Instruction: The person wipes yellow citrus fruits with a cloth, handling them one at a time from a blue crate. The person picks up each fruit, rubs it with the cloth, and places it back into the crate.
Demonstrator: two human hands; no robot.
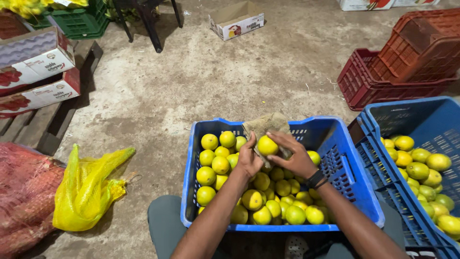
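A round yellow citrus fruit (267, 145) sits in a piece of coarse brown burlap cloth (265, 125), held above the far half of the blue slatted plastic crate (352, 178) that stands on the floor in front of the person's knees. The left hand (249, 160) has its grip closed on the cloth and the fruit from the left side, thumb up against the fruit. The right hand (296, 154) lies over the fruit's right side, fingers spread across the cloth and touching the fruit; a dark band (316, 179) circles that wrist.

Under both hands the crate is filled with a heap of yellow and yellow-green citrus fruits (268, 201), piled deepest toward its left and near sides. Just to the right of this crate, touching its corner, stands a second blue plastic crate (431, 122) that also holds yellow-green fruits (421, 170). Beyond that, further right and back, red plastic crates (397, 72) are stacked at an angle. Left of the first crate a crumpled yellow mesh sack (88, 189) lies on the concrete floor (215, 81), next to a red mesh sack (24, 192). Further back on the left are printed cardboard boxes (36, 72) on a wooden pallet (48, 124), and a green plastic crate (84, 21) behind them. A small open cardboard box (236, 20) rests far behind the first crate.
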